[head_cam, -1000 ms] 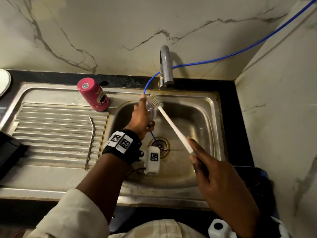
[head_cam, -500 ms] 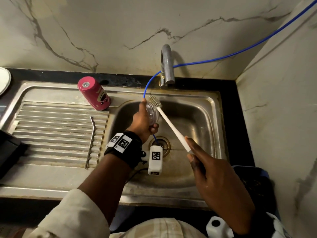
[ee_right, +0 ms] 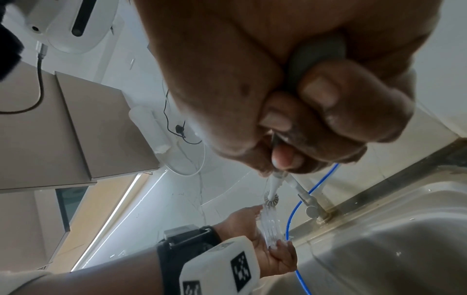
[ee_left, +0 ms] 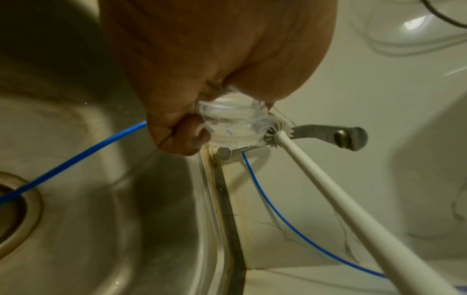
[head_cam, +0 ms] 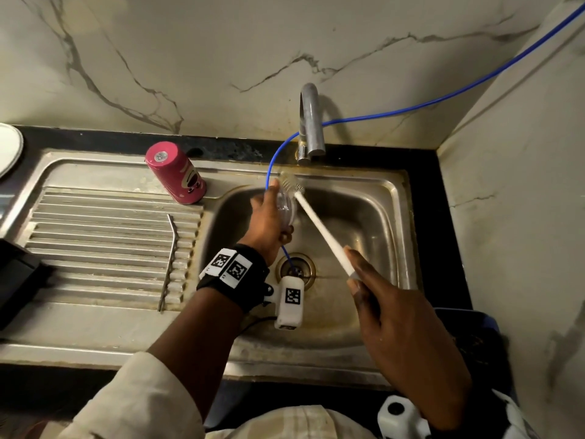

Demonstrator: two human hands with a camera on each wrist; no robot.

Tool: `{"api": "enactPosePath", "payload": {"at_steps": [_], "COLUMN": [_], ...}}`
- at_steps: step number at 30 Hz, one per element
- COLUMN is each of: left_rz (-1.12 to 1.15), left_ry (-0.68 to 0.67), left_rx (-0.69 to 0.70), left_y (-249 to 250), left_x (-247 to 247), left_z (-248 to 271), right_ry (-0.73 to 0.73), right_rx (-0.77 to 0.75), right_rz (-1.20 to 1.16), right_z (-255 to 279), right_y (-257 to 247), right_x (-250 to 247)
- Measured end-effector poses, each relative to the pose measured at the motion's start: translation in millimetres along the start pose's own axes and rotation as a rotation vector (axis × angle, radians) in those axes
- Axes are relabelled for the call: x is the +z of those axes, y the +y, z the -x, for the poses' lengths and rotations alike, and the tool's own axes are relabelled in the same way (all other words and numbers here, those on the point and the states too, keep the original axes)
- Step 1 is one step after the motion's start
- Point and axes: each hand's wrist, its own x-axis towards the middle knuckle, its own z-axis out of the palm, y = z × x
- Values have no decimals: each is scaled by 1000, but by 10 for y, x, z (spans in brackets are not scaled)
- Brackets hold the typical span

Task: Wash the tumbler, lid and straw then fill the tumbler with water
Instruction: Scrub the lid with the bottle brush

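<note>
Over the sink [head_cam: 395,217], left of the tap [head_cam: 311,122]: left hand [head_cam: 267,223] pinching clear lid [head_cam: 286,205]. Right hand [head_cam: 402,327] clamped round brush [head_cam: 319,229], bristles at lid rim. Risk: wet lid slipping, dropping toward the drain.

No readable text, seemingly.

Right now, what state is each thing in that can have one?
lid: off the tumbler, held in left hand
brush: gripped by right hand, bristles at lid's rim
tumbler: upside down, on the sink ledge
straw: lying on drainboard
tap: no water visible
</note>
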Motion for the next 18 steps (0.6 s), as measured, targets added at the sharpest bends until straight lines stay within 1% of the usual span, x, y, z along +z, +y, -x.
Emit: {"api": "enactPosePath", "payload": {"at_steps": [2, 4, 6, 9, 13, 15, 17, 18], "left_rz": [34, 59, 8, -107, -156, -117, -29, 13], "left_ry": [7, 5, 1, -53, -139, -95, -33, -37], "left_rx": [23, 1, -23, -14, 23, 38, 15, -5], "left_y": [39, 45, 36, 3, 16, 49, 75, 79], "left_x": [-33, -59, -32, 55, 69, 18, -58, -96], "left_z": [-33, -57, -19, 88, 140, 99, 23, -15], "right_ry": [-1, -6, -8, -3, -14, -8, -9, -20], "right_rx": [-3, -2, 6, 37, 13, -5, -21, -23], "right_rz": [-25, -32, -12, 32, 20, -26, -70, -75], "right_z": [85, 162, 175, 70, 7, 44, 105, 134], "right_y": [-10, -25, -24, 13, -13, 3, 10, 5], "right_x": [-6, -25, -41, -31, -16, -21, -22, -18]}}
